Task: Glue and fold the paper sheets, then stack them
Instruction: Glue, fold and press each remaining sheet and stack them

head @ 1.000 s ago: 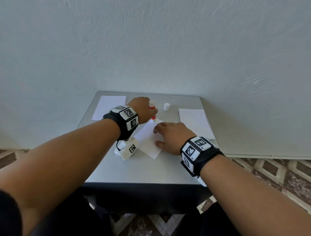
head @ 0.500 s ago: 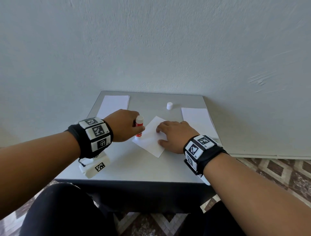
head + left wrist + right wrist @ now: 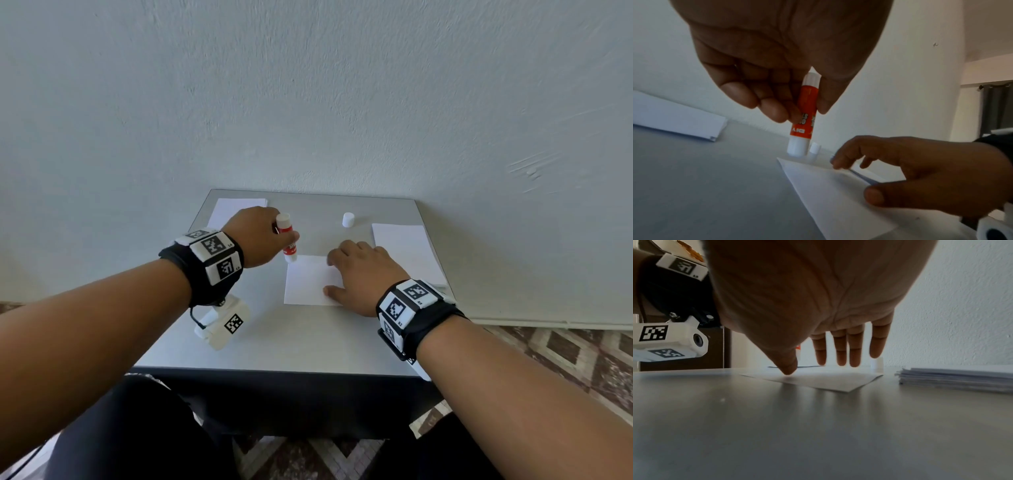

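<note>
My left hand (image 3: 255, 236) grips the glue stick (image 3: 287, 240) upright, tip at the centre sheet's (image 3: 308, 282) far-left corner; my right hand (image 3: 363, 274) presses it flat, fingers spread. Cap (image 3: 348, 219) beyond, paper stacks (image 3: 407, 246) on both far corners.

Matt white paper sheet (image 3: 308, 281) on smooth, faintly glossy grey table (image 3: 274, 342) (rough plastered wall (image 3: 308, 102) behind)

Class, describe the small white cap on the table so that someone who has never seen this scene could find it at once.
Start at the grey table against the pale wall and look to its far edge. There, between the paper stack at the far left and the paper stack on the right, stands the cap. It is the only small upright white cylinder standing alone; the glue stick is red-banded and held in the left hand.
</note>
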